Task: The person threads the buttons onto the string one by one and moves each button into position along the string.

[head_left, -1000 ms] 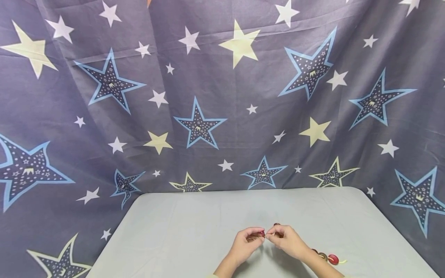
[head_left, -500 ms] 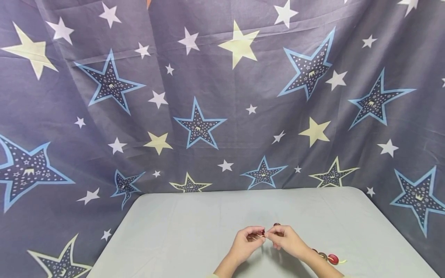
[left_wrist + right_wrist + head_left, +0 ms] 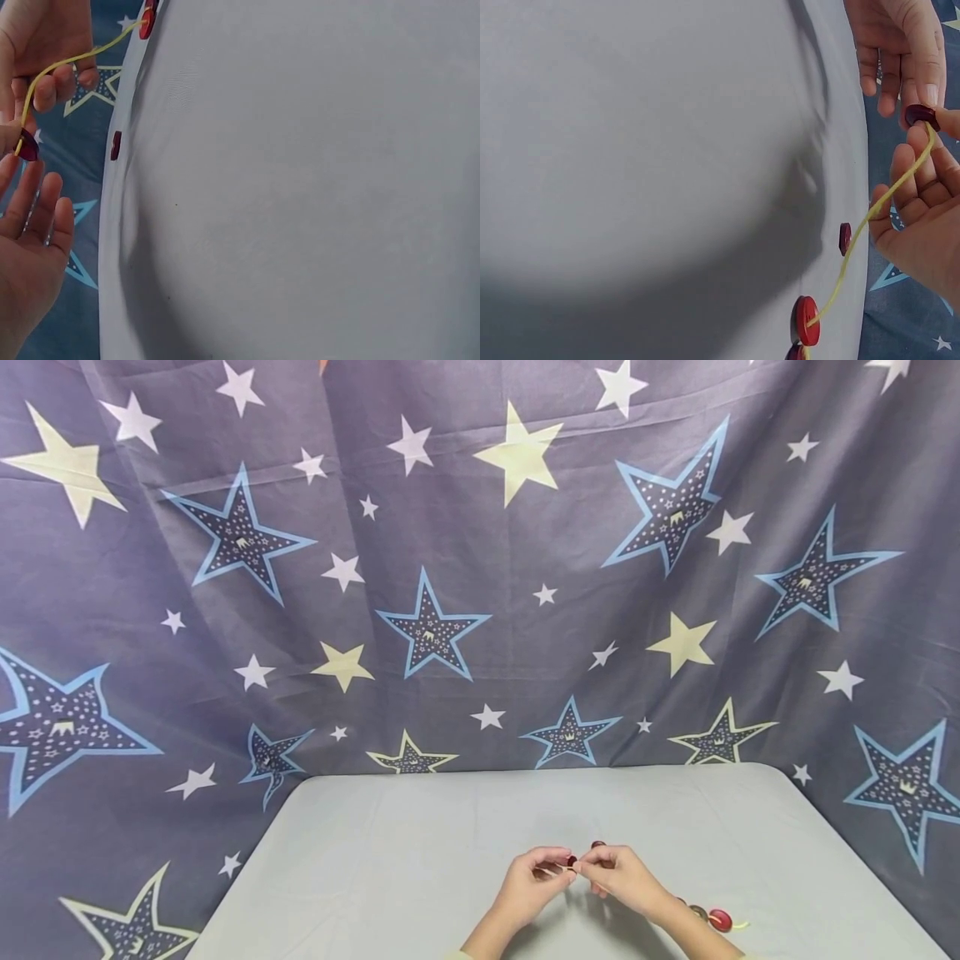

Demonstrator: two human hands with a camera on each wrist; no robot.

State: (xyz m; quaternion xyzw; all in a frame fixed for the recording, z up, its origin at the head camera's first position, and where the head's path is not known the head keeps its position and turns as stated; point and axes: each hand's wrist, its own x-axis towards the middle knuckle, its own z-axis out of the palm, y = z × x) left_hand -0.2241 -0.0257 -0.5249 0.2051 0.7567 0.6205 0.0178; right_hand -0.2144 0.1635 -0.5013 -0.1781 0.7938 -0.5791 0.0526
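In the head view, my left hand [image 3: 519, 887] pinches a dark red button [image 3: 572, 862] between thumb and fingertips above the table. My right hand [image 3: 626, 881] meets it there, its thumb and index finger pinching yellow string [image 3: 898, 187] right at the button. A short pale strand shows inside the curve of the left fingers. From the button, the string runs past the right hand to a bright red button [image 3: 808, 321] on the table. Behind it, another dark button [image 3: 795, 352] is partly cut off by the frame.
A loose dark button [image 3: 597, 843] lies just beyond the right hand. Beside the right forearm lie a brown button [image 3: 699, 912] and a red button [image 3: 721, 920] with a yellow string end. Pale cloth covers the table [image 3: 360, 860]; a star-patterned curtain [image 3: 465, 710] hangs behind.
The button between the hands has turned and shifted slightly right, toward the right fingertips. A pale strand now shows on the left hand's side of it. Both hands stay nearly in place.
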